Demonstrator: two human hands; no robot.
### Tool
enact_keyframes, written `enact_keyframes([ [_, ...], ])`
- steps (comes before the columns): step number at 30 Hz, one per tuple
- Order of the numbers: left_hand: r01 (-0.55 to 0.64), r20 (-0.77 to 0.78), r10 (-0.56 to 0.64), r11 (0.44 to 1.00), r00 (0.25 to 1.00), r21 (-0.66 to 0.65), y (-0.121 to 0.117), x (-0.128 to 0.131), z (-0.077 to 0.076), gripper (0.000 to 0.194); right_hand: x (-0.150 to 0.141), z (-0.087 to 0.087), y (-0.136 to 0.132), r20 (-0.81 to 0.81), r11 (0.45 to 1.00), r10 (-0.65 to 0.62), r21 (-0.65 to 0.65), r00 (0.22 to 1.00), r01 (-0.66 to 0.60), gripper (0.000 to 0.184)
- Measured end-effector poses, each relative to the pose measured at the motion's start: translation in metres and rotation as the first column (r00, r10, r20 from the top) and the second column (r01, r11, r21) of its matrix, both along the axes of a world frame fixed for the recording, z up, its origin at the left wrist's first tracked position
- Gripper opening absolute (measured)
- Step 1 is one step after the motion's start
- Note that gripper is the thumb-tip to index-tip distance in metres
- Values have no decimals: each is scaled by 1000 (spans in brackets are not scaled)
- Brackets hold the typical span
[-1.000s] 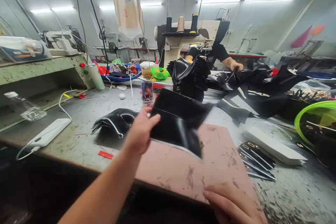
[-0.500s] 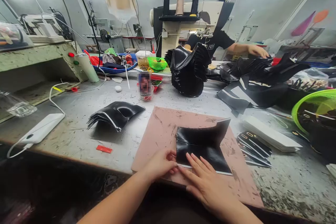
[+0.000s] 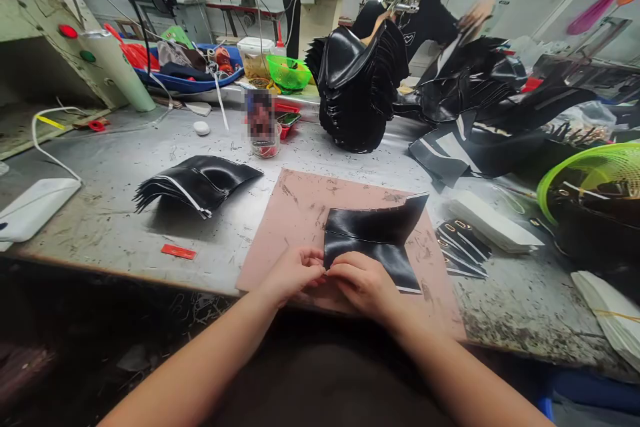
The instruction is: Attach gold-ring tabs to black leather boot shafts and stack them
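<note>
A folded black leather piece (image 3: 376, 237) lies on a pink cutting mat (image 3: 300, 207) at the near edge of the workbench. My left hand (image 3: 293, 272) and my right hand (image 3: 364, 283) meet at the piece's near left corner, fingers curled and pinching its edge. The upper flap of the piece stands slightly raised toward the right.
A fanned stack of black pieces (image 3: 193, 181) lies left of the mat. A tall pile of black leather (image 3: 357, 90) stands behind, with a sewing machine and another person's arm (image 3: 475, 13) beyond. A green basket (image 3: 595, 180), white strips (image 3: 493, 220) and small black tabs (image 3: 463, 247) sit right.
One second ago my left hand held the piece in the air; it then came down on the mat. Both hands have curled from flat into a pinch at its near corner.
</note>
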State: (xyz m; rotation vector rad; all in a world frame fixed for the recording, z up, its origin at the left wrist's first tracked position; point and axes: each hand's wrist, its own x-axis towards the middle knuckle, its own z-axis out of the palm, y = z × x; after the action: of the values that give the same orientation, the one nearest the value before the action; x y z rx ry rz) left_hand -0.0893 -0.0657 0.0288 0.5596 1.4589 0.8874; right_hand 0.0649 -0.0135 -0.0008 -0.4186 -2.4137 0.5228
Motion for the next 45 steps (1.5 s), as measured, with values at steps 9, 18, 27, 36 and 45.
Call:
enact_keyframes([
  [9,34,-27,-33,998,999,47,-1,1,-7,20,-6,14,-4,202,998,-56,-1,978,57,15],
  [18,29,-33,-28,999,999,23,1,2,-4,23,-1,7,-4,122,988,-34,-143,992,51,16],
  [27,25,-45,-23,999,999,47,0,4,-6,30,1,-2,-6,3,998,-50,-42,999,50,21],
  [36,18,-42,-16,998,999,59,1,4,-14,30,-3,2,-8,101,991,-65,127,993,52,18],
  [45,63,-95,-64,998,993,-6,3,6,-7,36,0,7,3,196,969,58,-246,979,-8,16],
])
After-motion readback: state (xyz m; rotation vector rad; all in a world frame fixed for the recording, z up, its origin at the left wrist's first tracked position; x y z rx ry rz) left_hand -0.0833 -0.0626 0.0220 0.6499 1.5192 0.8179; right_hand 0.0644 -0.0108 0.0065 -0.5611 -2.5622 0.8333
